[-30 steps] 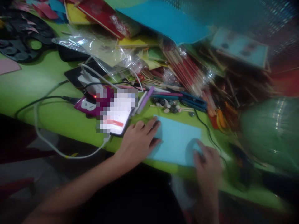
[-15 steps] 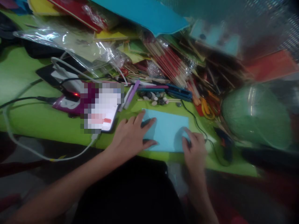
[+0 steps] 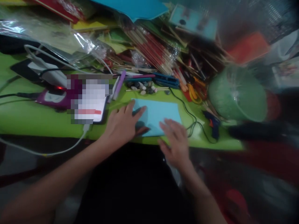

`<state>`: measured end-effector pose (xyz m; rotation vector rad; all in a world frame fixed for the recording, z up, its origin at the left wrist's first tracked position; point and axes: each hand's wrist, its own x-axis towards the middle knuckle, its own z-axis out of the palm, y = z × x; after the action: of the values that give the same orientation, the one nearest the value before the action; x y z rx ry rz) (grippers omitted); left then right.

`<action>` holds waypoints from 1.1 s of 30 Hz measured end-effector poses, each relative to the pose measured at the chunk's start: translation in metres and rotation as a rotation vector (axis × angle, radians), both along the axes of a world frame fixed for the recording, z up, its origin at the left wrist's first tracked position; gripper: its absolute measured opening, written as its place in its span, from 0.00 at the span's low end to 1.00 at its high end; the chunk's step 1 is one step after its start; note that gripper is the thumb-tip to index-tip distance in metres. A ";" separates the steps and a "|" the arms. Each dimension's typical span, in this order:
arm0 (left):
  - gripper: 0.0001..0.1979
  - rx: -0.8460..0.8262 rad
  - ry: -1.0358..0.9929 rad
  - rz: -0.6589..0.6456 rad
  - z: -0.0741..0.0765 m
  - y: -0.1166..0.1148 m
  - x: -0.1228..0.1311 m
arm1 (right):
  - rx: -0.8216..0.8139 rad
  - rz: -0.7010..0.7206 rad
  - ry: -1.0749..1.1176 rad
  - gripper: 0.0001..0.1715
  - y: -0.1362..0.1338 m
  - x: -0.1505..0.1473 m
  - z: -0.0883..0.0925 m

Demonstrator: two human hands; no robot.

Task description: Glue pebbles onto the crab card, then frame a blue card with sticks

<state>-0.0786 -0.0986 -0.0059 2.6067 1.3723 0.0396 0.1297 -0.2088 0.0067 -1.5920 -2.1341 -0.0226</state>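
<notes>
A light blue sheet of paper [image 3: 158, 113] lies flat on the green tabletop near its front edge. My left hand [image 3: 122, 123] rests on the sheet's left side, its thumb and fingers spread and pressing on the paper. Over the lower right corner is my right hand [image 3: 175, 140], fingers stretched out and thumb apart, with nothing in it; whether it touches the paper I cannot tell. Left of my left hand lies a phone [image 3: 90, 99], its screen lit and partly blurred out, with a white cable plugged in.
Behind the paper lie small pebbles [image 3: 142, 88], a purple marker [image 3: 120, 84], a blue stapler-like tool [image 3: 166, 80] and yellow-handled scissors [image 3: 193, 93]. A glue gun [image 3: 212, 124] with its cord and a green bowl-like object [image 3: 238, 93] stand at right. Bundled sticks [image 3: 151, 46] fill the back.
My right hand has opened from its pinch at the paper's right edge and moved left over the lower right corner. My left hand stays on the paper. The view has shifted.
</notes>
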 end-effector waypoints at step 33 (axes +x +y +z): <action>0.36 0.041 0.021 -0.027 0.004 -0.003 0.000 | -0.235 -0.131 -0.222 0.46 -0.060 0.041 -0.041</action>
<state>-0.0785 -0.1014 -0.0020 2.6663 1.3575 0.0373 0.1708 -0.2688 -0.0345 -1.9437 -2.2623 0.0099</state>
